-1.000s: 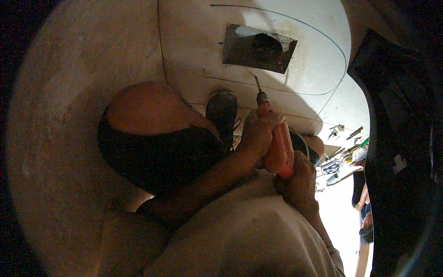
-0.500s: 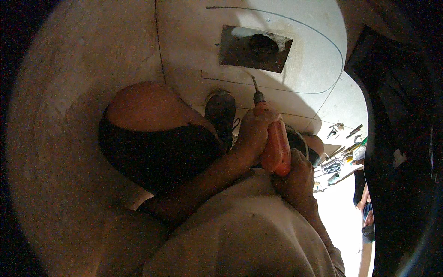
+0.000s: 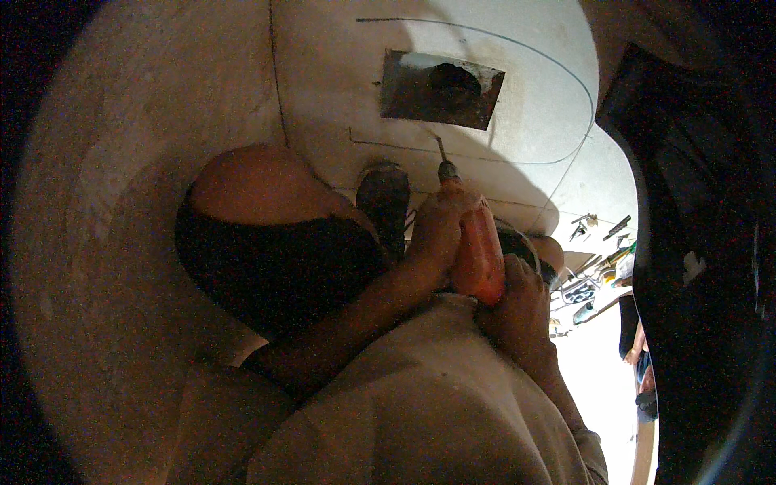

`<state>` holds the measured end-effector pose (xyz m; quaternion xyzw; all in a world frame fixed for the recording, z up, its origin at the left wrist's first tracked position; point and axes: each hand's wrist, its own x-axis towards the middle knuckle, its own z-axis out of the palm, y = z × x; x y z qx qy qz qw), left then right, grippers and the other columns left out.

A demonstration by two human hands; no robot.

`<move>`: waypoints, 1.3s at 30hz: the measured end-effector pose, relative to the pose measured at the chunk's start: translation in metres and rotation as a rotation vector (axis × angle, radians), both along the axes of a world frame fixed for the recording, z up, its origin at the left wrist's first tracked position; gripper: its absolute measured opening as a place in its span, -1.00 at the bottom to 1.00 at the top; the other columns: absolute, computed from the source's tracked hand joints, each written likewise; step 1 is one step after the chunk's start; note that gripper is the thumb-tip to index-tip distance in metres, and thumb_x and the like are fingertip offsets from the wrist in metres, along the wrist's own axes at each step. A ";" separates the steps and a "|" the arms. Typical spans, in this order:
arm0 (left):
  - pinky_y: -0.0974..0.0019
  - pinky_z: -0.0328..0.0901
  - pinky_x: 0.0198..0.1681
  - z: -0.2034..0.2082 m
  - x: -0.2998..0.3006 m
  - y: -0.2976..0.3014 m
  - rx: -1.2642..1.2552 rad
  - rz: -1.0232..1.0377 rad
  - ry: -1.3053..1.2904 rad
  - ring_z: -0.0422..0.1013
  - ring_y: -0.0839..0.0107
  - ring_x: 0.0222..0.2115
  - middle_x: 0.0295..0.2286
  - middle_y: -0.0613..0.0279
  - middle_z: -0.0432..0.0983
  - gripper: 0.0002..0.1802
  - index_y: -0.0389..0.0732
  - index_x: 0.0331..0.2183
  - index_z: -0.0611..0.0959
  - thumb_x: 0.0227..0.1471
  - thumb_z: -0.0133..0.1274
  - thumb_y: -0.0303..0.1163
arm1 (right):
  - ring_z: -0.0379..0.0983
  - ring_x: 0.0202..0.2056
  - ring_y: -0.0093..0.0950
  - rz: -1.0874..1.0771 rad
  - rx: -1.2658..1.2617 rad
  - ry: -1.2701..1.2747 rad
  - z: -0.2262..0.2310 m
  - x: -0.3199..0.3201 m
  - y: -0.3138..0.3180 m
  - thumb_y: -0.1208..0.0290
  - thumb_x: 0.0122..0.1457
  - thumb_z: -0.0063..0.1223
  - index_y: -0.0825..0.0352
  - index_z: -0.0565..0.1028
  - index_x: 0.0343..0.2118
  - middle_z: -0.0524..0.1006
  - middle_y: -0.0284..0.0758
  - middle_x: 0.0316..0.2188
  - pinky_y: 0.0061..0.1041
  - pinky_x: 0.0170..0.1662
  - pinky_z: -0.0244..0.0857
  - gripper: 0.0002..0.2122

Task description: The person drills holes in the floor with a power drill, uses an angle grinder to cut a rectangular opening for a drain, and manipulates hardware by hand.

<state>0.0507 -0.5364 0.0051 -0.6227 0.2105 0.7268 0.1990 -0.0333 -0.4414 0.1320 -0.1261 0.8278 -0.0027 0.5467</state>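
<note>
An orange-red power drill [image 3: 480, 250] points away from me, held in both hands. Around its front body, behind the chuck, my left hand [image 3: 440, 230] is closed. My right hand [image 3: 517, 297] is closed at the rear of the drill, where the handle is hidden. The thin bit [image 3: 440, 147] reaches toward the pale tiled floor just below a rectangular cutout [image 3: 404, 101]; whether its tip touches the surface is too dim to tell. Inside the cutout shows a dark round hole [image 3: 454, 85].
A thin dark cable or line [image 3: 558, 66] curves around the cutout. My shoe [image 3: 383, 198] stands left of the drill. Scattered tools [image 3: 590, 283] lie at the right, with part of another person [image 3: 638, 356] beyond. A large dark object [image 3: 695, 202] fills the right side.
The drill and both hands have shifted very slightly left in the picture. Both hands keep the same hold, and the bit stays by the cutout's near edge.
</note>
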 end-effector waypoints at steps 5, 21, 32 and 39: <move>0.27 0.32 -0.24 -0.002 0.002 0.001 -0.063 0.082 0.135 0.45 0.39 -0.38 -0.42 0.25 0.54 -0.75 -0.22 -0.34 0.65 0.08 0.12 -0.21 | 0.51 -0.22 0.04 -0.011 -0.027 0.003 0.002 -0.002 -0.008 0.48 -0.18 0.34 0.39 0.45 -0.32 0.55 -0.06 -0.34 -0.09 -0.17 0.39 -0.66; 0.03 0.21 0.13 0.078 -0.011 -0.049 -1.217 -0.508 0.783 0.43 0.01 -0.13 -0.23 -0.09 0.51 -0.70 -0.27 -0.34 0.63 -0.13 0.27 -0.32 | 0.56 -0.27 -0.03 0.084 -0.101 0.119 -0.008 0.000 -0.012 0.30 -0.11 0.35 0.37 0.55 -0.28 0.60 -0.07 -0.34 -0.09 -0.18 0.43 -0.65; -0.05 0.23 0.02 0.073 -0.003 -0.033 -1.109 -0.318 0.775 0.42 -0.05 -0.29 -0.44 -0.01 0.53 -0.87 -0.26 -0.42 0.63 -0.16 0.19 -0.54 | 0.57 -0.25 -0.04 0.218 -0.122 0.115 -0.004 0.009 -0.017 0.22 -0.05 0.29 0.40 0.54 -0.29 0.61 -0.07 -0.34 -0.09 -0.14 0.42 -0.64; -0.06 0.29 -0.05 0.065 -0.005 -0.034 -1.075 -0.295 0.949 0.45 -0.06 -0.34 -0.43 -0.02 0.53 -0.75 -0.30 -0.33 0.63 -0.17 0.04 -0.63 | 0.56 -0.23 0.02 0.113 0.003 -0.033 0.006 0.004 -0.019 0.33 0.10 0.12 0.44 0.49 -0.22 0.59 0.01 -0.30 -0.07 -0.15 0.45 -0.72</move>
